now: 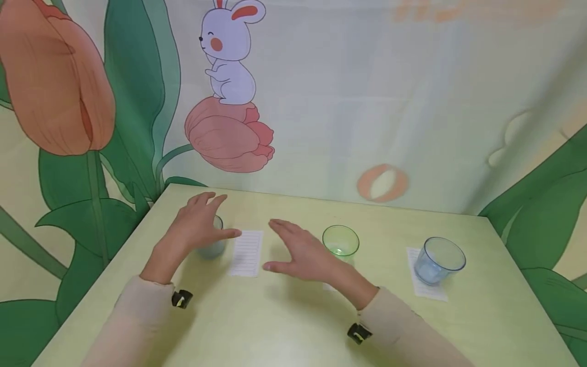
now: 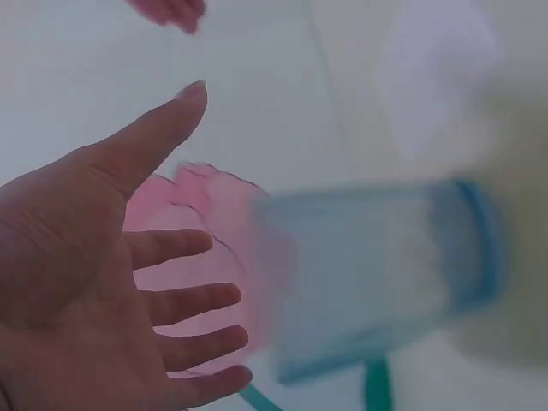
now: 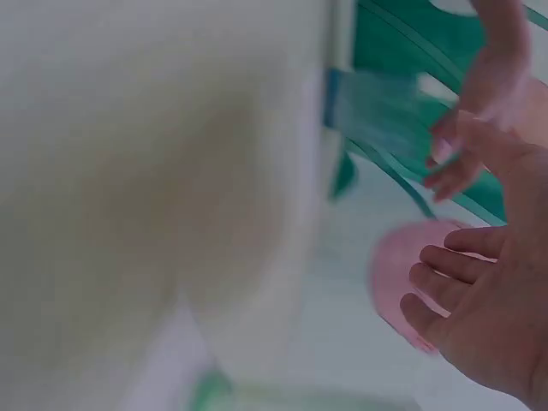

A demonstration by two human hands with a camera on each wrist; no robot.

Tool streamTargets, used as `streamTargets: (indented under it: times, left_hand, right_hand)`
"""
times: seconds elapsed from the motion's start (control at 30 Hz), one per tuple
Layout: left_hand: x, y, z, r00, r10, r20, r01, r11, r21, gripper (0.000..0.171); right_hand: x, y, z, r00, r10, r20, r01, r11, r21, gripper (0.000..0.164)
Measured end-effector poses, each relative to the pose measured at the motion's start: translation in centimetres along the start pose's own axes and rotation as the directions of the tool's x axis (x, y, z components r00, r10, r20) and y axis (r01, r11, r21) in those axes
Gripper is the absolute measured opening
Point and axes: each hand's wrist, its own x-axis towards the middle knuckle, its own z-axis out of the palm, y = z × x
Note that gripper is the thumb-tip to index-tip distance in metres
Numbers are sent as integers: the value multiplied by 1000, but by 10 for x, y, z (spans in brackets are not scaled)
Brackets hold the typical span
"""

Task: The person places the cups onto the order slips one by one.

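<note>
My left hand (image 1: 194, 227) hovers above a bluish glass (image 1: 212, 250) at the left of the table, thumb spread from the fingers and nothing held. In the left wrist view the same glass stands apart from the fingertips, blurred. My right hand (image 1: 304, 253) is in the air left of a green-tinted glass (image 1: 341, 242), its thumb wide of the fingers and its palm turned toward the left hand. Part of the green glass is hidden behind the right hand and wrist. Between the hands lies a lined white paper slip (image 1: 246, 254).
A clear blue-rimmed glass (image 1: 440, 260) stands on another lined slip (image 1: 429, 290) at the right. A further slip (image 1: 328, 287) is mostly covered by the right forearm. Behind the pale yellow table (image 1: 257, 326) hangs a printed curtain (image 1: 321, 102) with tulips and a rabbit.
</note>
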Motion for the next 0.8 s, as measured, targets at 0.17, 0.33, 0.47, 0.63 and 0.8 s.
streamTargets:
  times: [0.17, 0.33, 0.47, 0.63, 0.8]
  left_hand:
    - [5, -13, 22, 997, -25, 79, 29, 998, -53, 97]
    - [13, 4, 33, 1000, 28, 6, -27, 997, -66, 79]
    - [22, 34, 39, 992, 127, -23, -128, 989, -74, 78]
    - [27, 56, 48, 984, 177, 36, -175, 983, -57, 89]
    - [28, 55, 35, 990, 138, 30, -137, 990, -23, 105]
  right_hand:
    - [35, 12, 37, 981, 43, 189, -9, 984, -178, 100]
    - [41, 29, 47, 959, 122, 256, -62, 971, -232, 99]
    - [33, 41, 47, 958, 130, 256, -98, 986, -134, 98]
    - [20, 40, 16, 980, 108, 165, -128, 985, 115, 95]
    - [-13, 35, -54, 993, 95, 69, -101, 991, 87, 96]
